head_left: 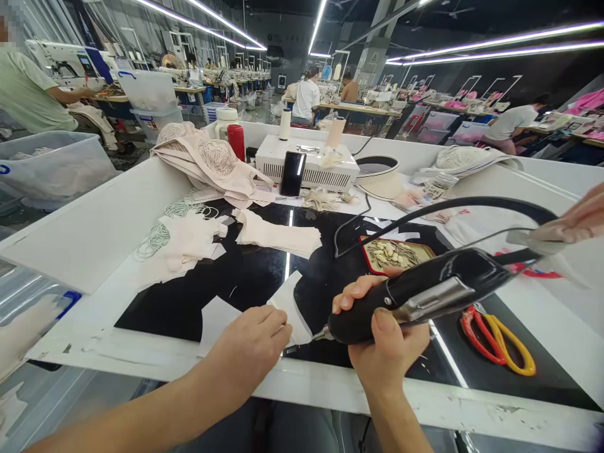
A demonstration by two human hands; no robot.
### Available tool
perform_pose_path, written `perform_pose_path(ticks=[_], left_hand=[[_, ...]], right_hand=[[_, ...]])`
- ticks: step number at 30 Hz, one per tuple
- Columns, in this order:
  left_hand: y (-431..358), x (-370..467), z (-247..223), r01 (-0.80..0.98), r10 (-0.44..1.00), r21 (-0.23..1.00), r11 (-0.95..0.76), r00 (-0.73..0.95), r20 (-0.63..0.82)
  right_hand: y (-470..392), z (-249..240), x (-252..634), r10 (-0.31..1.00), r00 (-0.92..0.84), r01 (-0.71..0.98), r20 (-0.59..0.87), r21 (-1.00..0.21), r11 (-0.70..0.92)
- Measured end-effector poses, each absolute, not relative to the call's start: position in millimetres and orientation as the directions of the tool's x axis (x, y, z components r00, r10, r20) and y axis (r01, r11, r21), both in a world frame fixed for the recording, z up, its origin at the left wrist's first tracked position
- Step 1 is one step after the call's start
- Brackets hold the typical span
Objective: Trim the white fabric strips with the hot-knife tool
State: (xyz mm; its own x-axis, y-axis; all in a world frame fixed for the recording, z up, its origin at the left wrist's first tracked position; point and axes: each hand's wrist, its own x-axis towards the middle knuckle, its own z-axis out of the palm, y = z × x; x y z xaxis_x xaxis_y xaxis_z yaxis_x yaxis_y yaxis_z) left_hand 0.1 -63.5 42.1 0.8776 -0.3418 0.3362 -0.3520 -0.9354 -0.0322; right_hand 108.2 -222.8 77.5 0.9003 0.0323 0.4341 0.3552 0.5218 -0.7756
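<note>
Head view, lower centre: left hand (257, 336) pinches a white cut piece (293, 305), right hand (391, 358) closes around a black power tool (425, 280).

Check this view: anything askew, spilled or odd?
Two things: the green cord at the left lies in tangled loops against pale fabric pieces, looking untidy; and a third hand shows at the right edge, not the worker's own.

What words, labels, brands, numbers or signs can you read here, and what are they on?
No text is legible.
Jar label, right side: too small and blurred.
Triangular sign on the pillar: too small.
Black handheld tool: no lettering I can make out.
</note>
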Motion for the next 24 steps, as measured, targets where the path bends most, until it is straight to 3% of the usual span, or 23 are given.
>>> perform_pose_path(ticks=[4,10,17,24], left_hand=[[-70.1,11.4,43.1,-0.526,-0.484,0.03,-0.85,0.803,0.346],[-70.8,29.3,26.6,-0.654,-0.622,-0.051,-0.755,0.689,0.373],[-58.2,32.7,14.6,-0.651,-0.577,0.072,-0.755,0.713,0.397],[-51.2,31.2,22.4,-0.65,-0.584,0.068,-0.757,0.72,0.376]], right_hand=[[-222.1,73.0,106.8,0.037,0.896,0.366,0.443,-0.782,0.504],[-223.8,68.3,106.1,0.061,0.885,0.369,0.462,-0.775,0.512],[-225.6,68.3,105.8,0.079,0.879,0.365,0.471,-0.769,0.525],[-224.9,69.8,105.3,0.081,0.871,0.366,0.485,-0.75,0.551]])
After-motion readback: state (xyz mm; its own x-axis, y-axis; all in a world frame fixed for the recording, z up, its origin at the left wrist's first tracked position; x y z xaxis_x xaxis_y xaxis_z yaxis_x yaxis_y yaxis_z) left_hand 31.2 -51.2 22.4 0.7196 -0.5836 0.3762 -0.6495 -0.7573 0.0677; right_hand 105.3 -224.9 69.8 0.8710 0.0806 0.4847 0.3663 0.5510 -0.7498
